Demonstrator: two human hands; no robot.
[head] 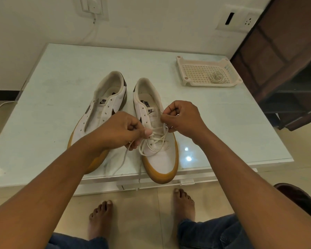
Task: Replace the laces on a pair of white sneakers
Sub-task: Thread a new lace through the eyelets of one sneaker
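Surface: pale glossy table (61, 87), cream wall (151, 24) behind.
Laced sneaker (160, 159): white, tan sole, under both hands; cream lace (156, 139) crosses lower eyelets.
L hand (122, 130): pinches lace.
R hand (181, 117): curled, pinches lace too.
Bare sneaker (108, 97): unlaced, beside L hand.
Basket (180, 69): well beyond R hand, coiled lace (217, 77) inside.

White sneakers (162, 155), tan soles (162, 174), dark logos (147, 104); cream laces (156, 139); cream grid-holed tray (180, 69); pale green tabletop (61, 78).

NIKE marks the left tongue label (103, 101), right tongue label (150, 110) and right insole (145, 103).
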